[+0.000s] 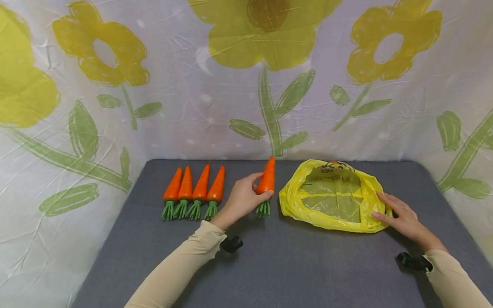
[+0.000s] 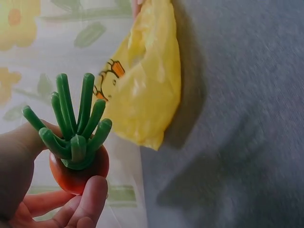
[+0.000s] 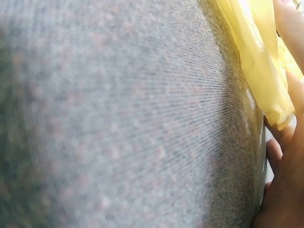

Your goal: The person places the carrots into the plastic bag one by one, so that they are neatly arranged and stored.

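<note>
My left hand (image 1: pixel 244 195) grips a toy carrot (image 1: pixel 267 176) near its thick end, the orange tip pointing away from me. Up close in the left wrist view, the green stalks (image 2: pixel 78 118) stick up between the thumb and the curled fingers. Just to the right, a yellow plastic bag (image 1: pixel 288 198) lies with its wide mouth facing up and its rim rolled outward. At the bag's right side, my right hand (image 1: pixel 402 220) holds the rim between thumb and fingers. The right wrist view shows a fold of the yellow plastic (image 3: pixel 261 71) against that hand, partly cut off.
Several more carrots (image 1: pixel 193 193) lie side by side on the left of the grey table (image 1: pixel 290 277), tips pointing to the back. A white cloth with printed yellow flowers (image 1: pixel 181 113) hangs behind the table and along its sides.
</note>
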Tool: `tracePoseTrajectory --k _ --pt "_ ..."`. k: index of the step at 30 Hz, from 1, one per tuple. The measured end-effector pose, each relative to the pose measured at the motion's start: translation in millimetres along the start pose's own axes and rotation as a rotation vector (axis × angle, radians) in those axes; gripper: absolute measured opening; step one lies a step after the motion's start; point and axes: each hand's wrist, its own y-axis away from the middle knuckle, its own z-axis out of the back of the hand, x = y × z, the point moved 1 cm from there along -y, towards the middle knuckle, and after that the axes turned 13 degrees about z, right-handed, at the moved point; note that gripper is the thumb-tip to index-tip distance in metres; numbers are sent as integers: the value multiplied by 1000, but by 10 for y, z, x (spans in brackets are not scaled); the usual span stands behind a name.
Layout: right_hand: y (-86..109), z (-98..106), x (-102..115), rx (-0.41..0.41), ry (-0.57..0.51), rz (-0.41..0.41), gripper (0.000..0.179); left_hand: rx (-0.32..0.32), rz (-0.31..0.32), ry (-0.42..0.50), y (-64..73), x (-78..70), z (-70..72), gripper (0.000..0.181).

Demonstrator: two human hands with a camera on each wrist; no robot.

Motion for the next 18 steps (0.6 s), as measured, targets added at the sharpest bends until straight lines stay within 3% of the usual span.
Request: tracePoseTrajectory --k 18 --pt "1 -8 -8 15 15 -11 84 110 -63 24 165 -449 -215 64"
